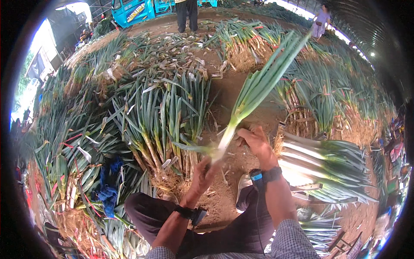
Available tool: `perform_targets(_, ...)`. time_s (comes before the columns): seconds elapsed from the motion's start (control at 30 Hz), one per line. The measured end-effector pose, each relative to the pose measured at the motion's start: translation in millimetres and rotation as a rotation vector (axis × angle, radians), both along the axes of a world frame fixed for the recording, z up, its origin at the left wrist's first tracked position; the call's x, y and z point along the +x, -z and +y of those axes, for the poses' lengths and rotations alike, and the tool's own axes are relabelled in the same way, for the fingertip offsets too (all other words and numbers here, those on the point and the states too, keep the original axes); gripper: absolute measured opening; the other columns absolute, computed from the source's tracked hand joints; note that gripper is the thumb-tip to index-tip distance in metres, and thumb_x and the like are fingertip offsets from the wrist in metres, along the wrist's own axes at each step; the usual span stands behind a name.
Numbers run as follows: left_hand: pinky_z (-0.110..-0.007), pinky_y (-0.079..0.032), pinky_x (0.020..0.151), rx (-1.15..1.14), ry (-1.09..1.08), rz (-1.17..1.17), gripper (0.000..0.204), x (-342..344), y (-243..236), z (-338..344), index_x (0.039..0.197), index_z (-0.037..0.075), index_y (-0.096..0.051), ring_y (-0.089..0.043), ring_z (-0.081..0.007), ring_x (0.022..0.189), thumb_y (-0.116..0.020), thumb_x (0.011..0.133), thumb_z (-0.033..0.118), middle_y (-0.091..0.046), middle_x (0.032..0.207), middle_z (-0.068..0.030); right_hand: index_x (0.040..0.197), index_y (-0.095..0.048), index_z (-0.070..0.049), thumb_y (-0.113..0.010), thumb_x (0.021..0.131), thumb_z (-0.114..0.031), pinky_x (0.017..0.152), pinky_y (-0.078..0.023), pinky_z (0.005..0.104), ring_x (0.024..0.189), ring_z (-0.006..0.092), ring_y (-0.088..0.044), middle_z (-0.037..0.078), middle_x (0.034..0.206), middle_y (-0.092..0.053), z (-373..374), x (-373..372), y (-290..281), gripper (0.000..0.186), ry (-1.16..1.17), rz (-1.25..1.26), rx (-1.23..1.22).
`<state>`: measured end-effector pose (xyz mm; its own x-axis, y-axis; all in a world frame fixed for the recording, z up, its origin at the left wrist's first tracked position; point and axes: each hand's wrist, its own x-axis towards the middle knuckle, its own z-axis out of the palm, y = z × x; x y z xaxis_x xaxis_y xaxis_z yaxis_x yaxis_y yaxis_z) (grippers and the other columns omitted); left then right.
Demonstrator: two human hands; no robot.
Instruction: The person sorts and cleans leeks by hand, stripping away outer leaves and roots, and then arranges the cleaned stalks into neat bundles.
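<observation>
A large green onion (254, 97) slants up to the right in front of me, its long green leaves fanned out and its pale lower stalk blurred by motion. My left hand (203, 176) is closed around the bottom of that stalk. A loose leaf (189, 147) sticks out leftward just above this grip. Beside the stalk's right side is my right hand (255, 140), fingers curled in; whatever they pinch is hidden. Close by on the left stands an upright bundle of untrimmed green onions (166, 116) with dry roots. To the right lies a pile of cleaned green onions (319, 162), white ends toward me.
More tied bundles (243, 43) stand farther back and along the right. Leaf litter (172, 54) covers the ground beyond. Blue netting (108, 187) hangs among leaves at the left. A blue vehicle (140, 12) and a standing person (186, 15) are at the far end.
</observation>
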<state>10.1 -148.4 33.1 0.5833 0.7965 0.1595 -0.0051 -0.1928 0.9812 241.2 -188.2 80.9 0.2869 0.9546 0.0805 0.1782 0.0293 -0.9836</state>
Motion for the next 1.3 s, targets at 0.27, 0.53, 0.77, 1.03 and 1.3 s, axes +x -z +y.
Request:
perform_targets(0.27,-0.021,-0.039,0.051,-0.621,0.074,-0.083,0.036,-7.9,-9.6,-2.3,0.088,0.008,-0.064,-0.051,-0.0048,0.057,-0.061,0.094,0.043,-0.058,0.069,0.0045,0.102,-0.065,-0.005,-0.058,0.093,-0.023,0.074,-0.049,0.0280,0.082,0.0114,-0.060,0.006,0.089,-0.066,24.6,-12.2,81.5,0.021,-0.254,0.238,-0.222)
perform_targets(0.53,-0.021,-0.037,0.050,-0.593,0.017,-0.128,0.037,-8.5,-0.5,6.1,0.095,0.008,-0.068,-0.048,-0.0031,0.057,-0.057,0.096,0.044,-0.054,0.068,0.0074,0.095,-0.063,-0.002,-0.064,0.092,-0.027,0.058,-0.048,0.0326,0.064,0.0177,-0.057,0.005,0.075,-0.062,28.5,24.2,89.8,0.025,0.135,-0.164,0.020)
perform_targets(0.77,-0.023,-0.039,0.059,-0.373,0.099,-0.042,0.040,-4.1,-8.7,-12.7,0.097,0.002,-0.066,-0.050,-0.0038,0.069,-0.063,0.093,0.042,-0.058,0.078,0.0051,0.098,-0.065,-0.001,-0.069,0.092,-0.026,0.052,-0.043,0.0246,0.058,0.0084,-0.051,-0.001,0.070,-0.058,33.2,-27.3,-4.4,0.026,0.313,-0.195,0.400)
perform_targets(1.03,-0.023,-0.039,0.056,-0.461,0.152,-0.006,0.041,-1.7,-18.5,-14.8,0.092,0.003,-0.065,-0.050,-0.0057,0.063,-0.063,0.091,0.044,-0.059,0.076,0.0029,0.102,-0.065,-0.002,-0.064,0.094,-0.024,0.056,-0.045,0.0253,0.061,0.0109,-0.053,0.001,0.077,-0.065,17.9,4.0,23.5,0.024,0.059,0.170,0.036)
perform_targets(1.3,-0.026,-0.037,0.055,-0.265,-0.026,-0.003,0.034,2.4,-11.9,-21.6,0.092,0.003,-0.061,-0.046,-0.0076,0.065,-0.062,0.094,0.037,-0.054,0.075,0.0034,0.128,-0.059,-0.008,-0.060,0.095,-0.034,0.106,-0.036,0.0393,0.117,0.0212,-0.055,0.010,0.119,-0.064,25.7,11.5,44.1,0.042,-0.068,-0.248,-0.261)
